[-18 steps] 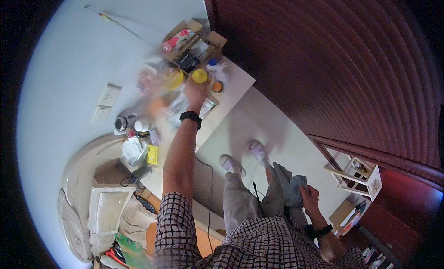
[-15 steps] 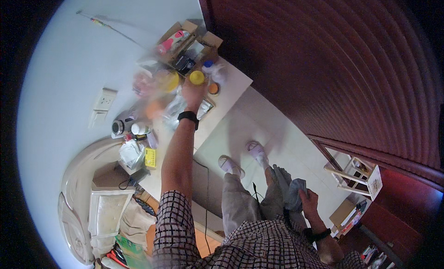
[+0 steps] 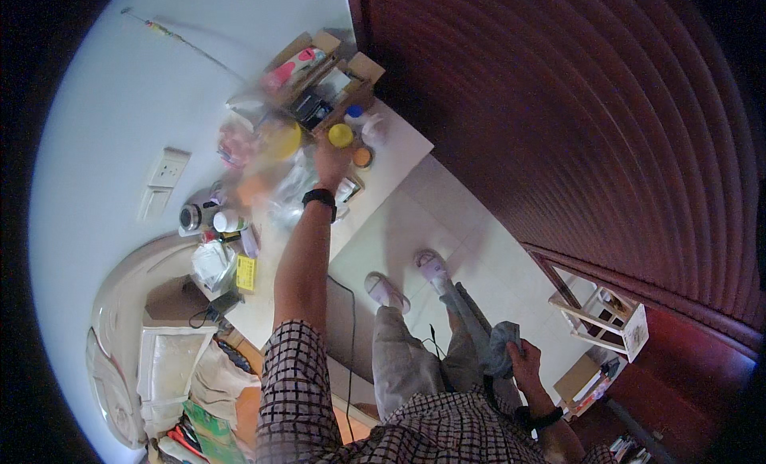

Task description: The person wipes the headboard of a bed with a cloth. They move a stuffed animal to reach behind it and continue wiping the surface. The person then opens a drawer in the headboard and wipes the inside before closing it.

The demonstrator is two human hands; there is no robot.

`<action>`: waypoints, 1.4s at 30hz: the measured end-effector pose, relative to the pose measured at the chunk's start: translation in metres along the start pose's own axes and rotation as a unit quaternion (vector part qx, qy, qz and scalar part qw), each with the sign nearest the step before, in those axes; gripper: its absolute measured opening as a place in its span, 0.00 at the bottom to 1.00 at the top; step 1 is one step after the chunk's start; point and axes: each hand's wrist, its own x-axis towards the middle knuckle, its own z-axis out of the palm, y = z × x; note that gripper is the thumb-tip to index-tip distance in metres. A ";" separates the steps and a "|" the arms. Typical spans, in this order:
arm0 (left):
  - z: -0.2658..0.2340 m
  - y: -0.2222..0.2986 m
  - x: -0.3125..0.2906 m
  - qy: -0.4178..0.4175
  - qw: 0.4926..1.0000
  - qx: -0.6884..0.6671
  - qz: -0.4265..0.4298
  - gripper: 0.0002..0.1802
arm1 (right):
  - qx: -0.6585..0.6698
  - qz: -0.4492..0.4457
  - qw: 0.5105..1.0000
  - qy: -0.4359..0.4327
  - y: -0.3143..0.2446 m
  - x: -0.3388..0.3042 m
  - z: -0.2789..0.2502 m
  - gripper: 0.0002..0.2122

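Observation:
My left hand (image 3: pixel 332 159) reaches out over the cluttered tabletop (image 3: pixel 399 141). Its fingers close round a jar with a yellow lid (image 3: pixel 341 135); most of the jar is hidden behind the hand. Close by stand a small jar with an orange-brown lid (image 3: pixel 363 157) and a blue-capped container (image 3: pixel 354 111). A larger yellow lid (image 3: pixel 282 139) and a clear plastic bag (image 3: pixel 297 185) lie on the hand's other side, partly blurred. Down at my right side, my right hand (image 3: pixel 524 363) grips a bunched grey cloth (image 3: pixel 502 342), part of which hangs by my leg.
An open cardboard box (image 3: pixel 363 69) holds packages at the table's far end. Nearer are a thermos (image 3: pixel 191 217), a white bottle (image 3: pixel 229 221) and a yellow box (image 3: pixel 246 273). A cable (image 3: pixel 353 328) hangs at the table's front edge. Right stands a stool (image 3: pixel 610 320).
The whole view has shifted slightly, moving most things a little to the left. My left hand stays at the yellow-lidded jar, and my right hand still holds the cloth.

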 end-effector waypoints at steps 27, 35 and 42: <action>-0.115 0.194 -0.543 0.133 0.945 -0.293 -0.066 0.15 | -0.010 -0.046 0.728 -0.684 -0.265 -0.079 0.135 0.16; -0.177 0.202 -0.631 0.288 0.871 -0.335 -0.214 0.15 | -0.180 -0.079 0.694 -0.693 -0.225 -0.129 0.199 0.27; -0.221 0.164 -0.725 0.445 0.775 -0.394 -0.215 0.17 | -0.248 -0.080 0.599 -0.757 -0.155 -0.230 0.247 0.28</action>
